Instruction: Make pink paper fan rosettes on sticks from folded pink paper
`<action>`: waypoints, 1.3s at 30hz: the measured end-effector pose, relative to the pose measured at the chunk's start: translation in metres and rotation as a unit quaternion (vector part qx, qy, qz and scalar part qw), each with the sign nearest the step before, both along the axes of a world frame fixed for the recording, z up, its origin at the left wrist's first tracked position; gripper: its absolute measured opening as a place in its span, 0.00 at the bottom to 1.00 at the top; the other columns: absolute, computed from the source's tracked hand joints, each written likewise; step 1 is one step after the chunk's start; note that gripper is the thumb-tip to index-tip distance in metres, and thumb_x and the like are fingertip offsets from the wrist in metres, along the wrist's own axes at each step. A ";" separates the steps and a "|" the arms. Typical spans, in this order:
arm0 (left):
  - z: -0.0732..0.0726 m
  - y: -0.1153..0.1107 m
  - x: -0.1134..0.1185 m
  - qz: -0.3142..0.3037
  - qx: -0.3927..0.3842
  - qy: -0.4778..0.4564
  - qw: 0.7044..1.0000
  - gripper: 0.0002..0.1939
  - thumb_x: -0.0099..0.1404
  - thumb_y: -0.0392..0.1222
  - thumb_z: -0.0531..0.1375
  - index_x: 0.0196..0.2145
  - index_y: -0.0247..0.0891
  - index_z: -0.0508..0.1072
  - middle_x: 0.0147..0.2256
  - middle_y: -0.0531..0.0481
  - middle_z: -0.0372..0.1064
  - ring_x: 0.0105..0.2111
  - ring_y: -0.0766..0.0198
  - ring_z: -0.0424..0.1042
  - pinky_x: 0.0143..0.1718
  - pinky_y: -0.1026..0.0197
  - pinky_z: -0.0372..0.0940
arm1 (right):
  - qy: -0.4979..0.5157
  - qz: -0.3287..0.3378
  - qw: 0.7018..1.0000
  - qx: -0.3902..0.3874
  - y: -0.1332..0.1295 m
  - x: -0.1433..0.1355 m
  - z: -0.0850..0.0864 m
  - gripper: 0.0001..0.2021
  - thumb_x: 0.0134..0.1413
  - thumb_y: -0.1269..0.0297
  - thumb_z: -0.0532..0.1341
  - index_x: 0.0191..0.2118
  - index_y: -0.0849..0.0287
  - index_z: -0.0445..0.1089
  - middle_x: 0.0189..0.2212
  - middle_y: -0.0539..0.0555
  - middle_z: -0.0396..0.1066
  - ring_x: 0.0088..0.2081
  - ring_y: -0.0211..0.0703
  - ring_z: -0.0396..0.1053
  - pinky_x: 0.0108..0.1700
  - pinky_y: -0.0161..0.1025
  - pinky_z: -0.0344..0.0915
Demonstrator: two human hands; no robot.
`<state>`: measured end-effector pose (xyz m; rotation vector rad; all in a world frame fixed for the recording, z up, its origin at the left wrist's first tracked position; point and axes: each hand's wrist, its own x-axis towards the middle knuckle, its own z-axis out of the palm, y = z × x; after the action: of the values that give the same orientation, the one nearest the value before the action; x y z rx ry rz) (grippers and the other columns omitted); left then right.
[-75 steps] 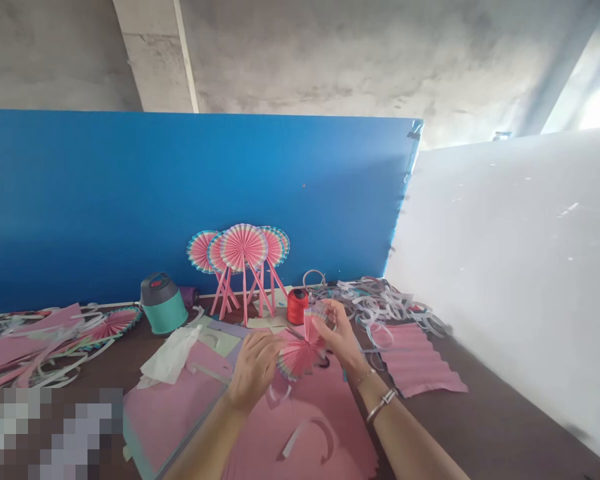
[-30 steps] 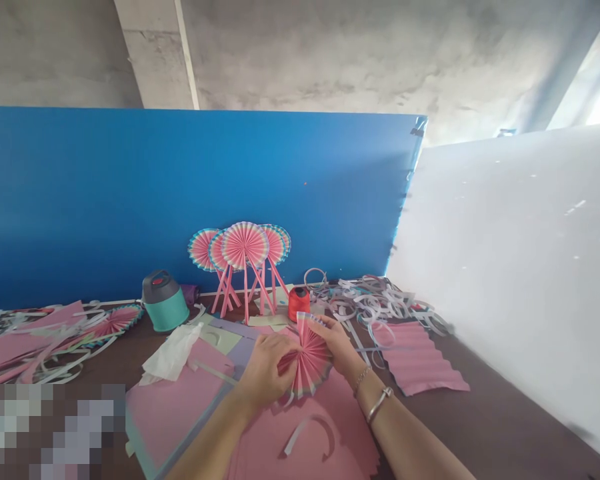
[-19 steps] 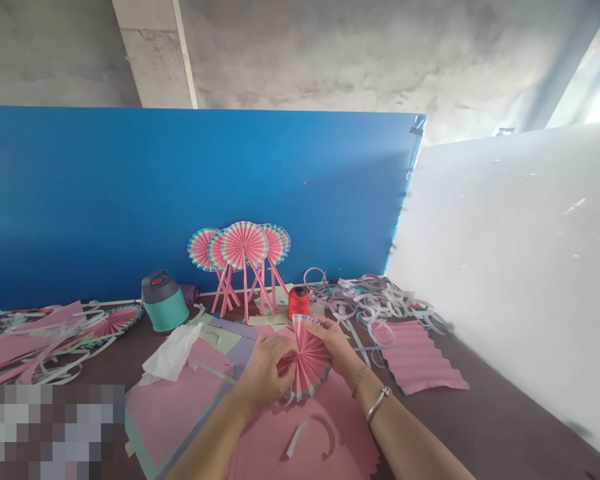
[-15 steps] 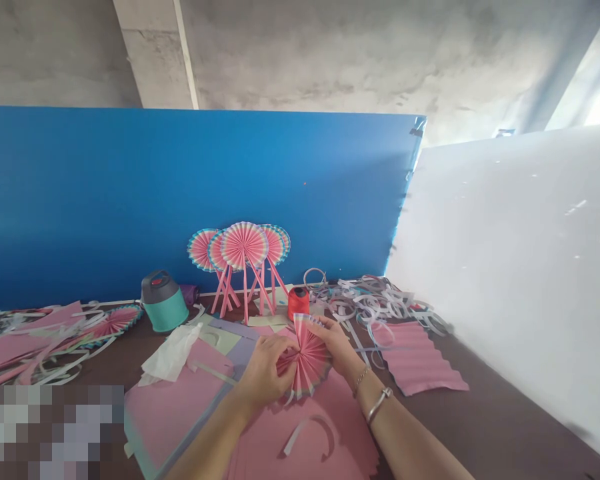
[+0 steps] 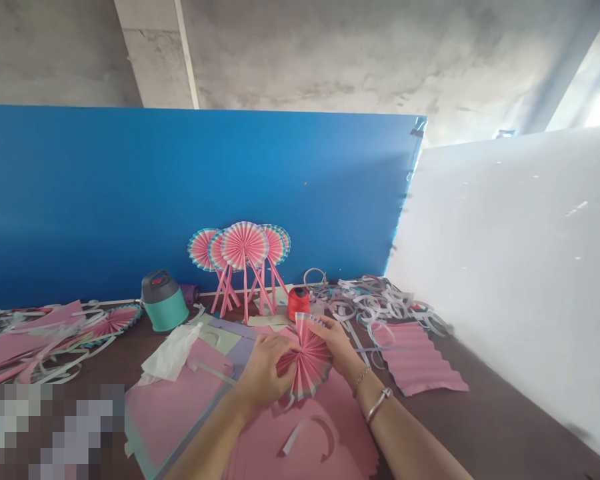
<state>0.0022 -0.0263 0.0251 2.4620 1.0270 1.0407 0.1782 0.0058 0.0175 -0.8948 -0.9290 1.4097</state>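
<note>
A pleated pink paper fan with a pale multicoloured rim is spread nearly into a full circle between my hands. My left hand pinches it near the centre and left side. On its upper right edge, my right hand grips the folds, with the thumb and fingers closed. Beneath the fan lie pink paper sheets, and a curled pale paper strip rests on them. Just behind the fan stands a red spool of thread. Parts of the fan are hidden by my fingers.
Several round paper fans on pink sticks stand against the blue partition. A teal and grey container is at left, near white tissue. Paper strips and a wavy pink sheet lie at right; more scraps lie far left.
Almost nothing differs. Both hands keep their hold on the paper fan, which stays in nearly the same place.
</note>
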 end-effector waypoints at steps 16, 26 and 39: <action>-0.001 0.006 -0.005 0.123 0.021 -0.126 0.984 0.22 0.56 0.37 0.57 0.49 0.44 0.64 0.50 0.45 0.64 0.52 0.54 0.60 0.53 0.47 0.51 | 0.030 -0.027 0.999 -0.015 0.001 0.003 0.001 0.14 0.36 0.54 0.69 0.26 0.57 0.68 0.20 0.46 0.70 0.21 0.36 0.65 0.26 0.34 0.59; -0.014 0.028 -0.013 0.043 -0.358 -0.448 0.818 0.23 0.50 0.48 0.65 0.41 0.36 0.68 0.34 0.45 0.74 0.37 0.56 0.73 0.41 0.54 0.65 | -0.048 -0.019 0.999 0.015 0.004 0.003 -0.008 0.17 0.37 0.50 0.68 0.25 0.58 0.67 0.16 0.46 0.65 0.15 0.32 0.56 0.18 0.33 0.49; -0.031 0.058 -0.059 0.360 -0.191 -0.486 0.773 0.23 0.52 0.47 0.59 0.45 0.37 0.69 0.39 0.47 0.71 0.40 0.57 0.70 0.40 0.56 0.64 | -0.389 -0.085 0.903 0.164 0.012 0.018 -0.014 0.03 0.42 0.64 0.60 0.25 0.56 0.70 0.25 0.52 0.71 0.29 0.44 0.65 0.34 0.40 0.58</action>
<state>-0.0565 0.0316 -0.0064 0.8694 1.5360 1.7776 0.1964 0.0179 0.0039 -1.2645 -1.5832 0.6857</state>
